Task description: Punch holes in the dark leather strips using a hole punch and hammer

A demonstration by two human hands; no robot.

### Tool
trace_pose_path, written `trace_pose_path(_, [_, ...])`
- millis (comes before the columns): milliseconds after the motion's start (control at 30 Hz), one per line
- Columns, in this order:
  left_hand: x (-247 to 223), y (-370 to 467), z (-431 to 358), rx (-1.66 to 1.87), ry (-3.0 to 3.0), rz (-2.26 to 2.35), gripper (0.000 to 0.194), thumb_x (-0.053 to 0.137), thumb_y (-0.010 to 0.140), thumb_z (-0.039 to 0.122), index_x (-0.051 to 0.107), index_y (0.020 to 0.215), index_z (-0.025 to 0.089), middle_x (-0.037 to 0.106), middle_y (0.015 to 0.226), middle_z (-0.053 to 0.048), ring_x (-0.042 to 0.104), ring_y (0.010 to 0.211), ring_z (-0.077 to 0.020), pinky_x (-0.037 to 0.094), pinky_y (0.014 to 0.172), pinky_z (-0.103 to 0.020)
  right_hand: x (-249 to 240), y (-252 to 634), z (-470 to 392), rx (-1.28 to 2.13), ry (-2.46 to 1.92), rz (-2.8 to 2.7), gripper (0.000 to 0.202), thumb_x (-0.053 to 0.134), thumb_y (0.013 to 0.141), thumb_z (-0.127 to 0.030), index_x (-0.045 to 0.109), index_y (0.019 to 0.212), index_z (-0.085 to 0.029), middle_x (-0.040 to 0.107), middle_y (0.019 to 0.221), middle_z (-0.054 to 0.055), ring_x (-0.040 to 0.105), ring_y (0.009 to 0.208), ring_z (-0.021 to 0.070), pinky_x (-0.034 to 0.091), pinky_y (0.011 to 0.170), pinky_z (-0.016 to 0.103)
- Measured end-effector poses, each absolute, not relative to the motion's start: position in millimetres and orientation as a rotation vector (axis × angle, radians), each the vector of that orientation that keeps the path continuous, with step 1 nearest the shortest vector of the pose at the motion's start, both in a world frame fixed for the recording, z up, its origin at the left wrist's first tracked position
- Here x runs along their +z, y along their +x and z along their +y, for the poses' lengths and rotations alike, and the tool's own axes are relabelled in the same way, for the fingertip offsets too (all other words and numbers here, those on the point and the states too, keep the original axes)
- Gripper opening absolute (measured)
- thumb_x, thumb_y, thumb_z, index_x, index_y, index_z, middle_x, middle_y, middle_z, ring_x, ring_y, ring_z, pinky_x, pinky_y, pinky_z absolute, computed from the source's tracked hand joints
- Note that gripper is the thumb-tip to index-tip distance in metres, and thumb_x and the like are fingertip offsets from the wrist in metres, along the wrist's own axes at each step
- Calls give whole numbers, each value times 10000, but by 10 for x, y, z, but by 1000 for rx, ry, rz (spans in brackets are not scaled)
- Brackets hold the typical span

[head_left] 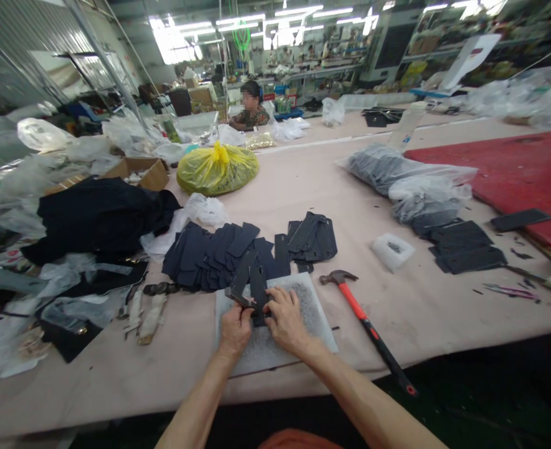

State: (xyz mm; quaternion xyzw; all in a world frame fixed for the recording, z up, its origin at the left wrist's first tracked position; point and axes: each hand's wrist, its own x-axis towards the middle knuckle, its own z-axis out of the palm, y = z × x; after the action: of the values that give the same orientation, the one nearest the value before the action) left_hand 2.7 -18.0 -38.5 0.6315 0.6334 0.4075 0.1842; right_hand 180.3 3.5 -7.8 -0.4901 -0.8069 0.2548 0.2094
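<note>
Over a grey-white board (317,305), both hands are at work on small dark flat pieces. My left hand (235,327) is closed, thumb and fingers pinching a dark folded piece (240,284) by its lower edge. My right hand (287,315) has its fingers bent against a narrow dark strip (258,287), which stands beside that piece; its fingertips press on the strip's edge. Just behind lie a fanned pile of dark pieces (210,249) and a second stack (315,237). A claw hammer (350,299) with a red and black handle rests to the right.
Left are wrapped-handle tools (151,318), dark cloth (98,212) and plastic bags. A yellow bag (217,168) sits further back. At right are a small white block (392,251), more dark pieces (467,246), tweezers (512,291) and a red board (513,181). A person (251,109) sits across the table.
</note>
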Motion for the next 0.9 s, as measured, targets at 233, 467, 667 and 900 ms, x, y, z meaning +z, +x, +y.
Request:
trace_pose_path(233, [-352,44,-190,1130,1864,1846,267,457,900,234,694,1004,171,762,949,-78,727,854,-225,592,762,-316,-150,1673,9,670,-1400,-2235,202,512,730,-25,599,802,-193,483,1386,98,294,1359,307,103,1100,585])
trace_pose_path(467, [-353,74,-231,960,1985,1924,255,453,905,230,669,1032,182,747,813,-70,714,702,-216,556,635,-284,-169,1833,-232,590,-1220,-2156,185,445,794,-26,519,822,-194,584,1050,65,486,1024,220,277,989,446])
trace_pose_path(667, [-389,58,-234,984,2014,1861,246,440,906,216,675,971,177,742,839,-83,712,759,-220,566,699,-304,-126,1852,-206,544,-1287,-2240,187,442,838,-21,526,810,-187,590,924,41,469,893,207,301,820,366])
trace_pose_path(900, [-384,45,-230,1032,2066,1766,249,439,907,201,684,944,174,741,924,-93,708,842,-220,582,776,-321,28,1956,200,656,-1049,-2582,185,487,846,-48,573,772,-194,595,842,8,478,822,181,293,735,323])
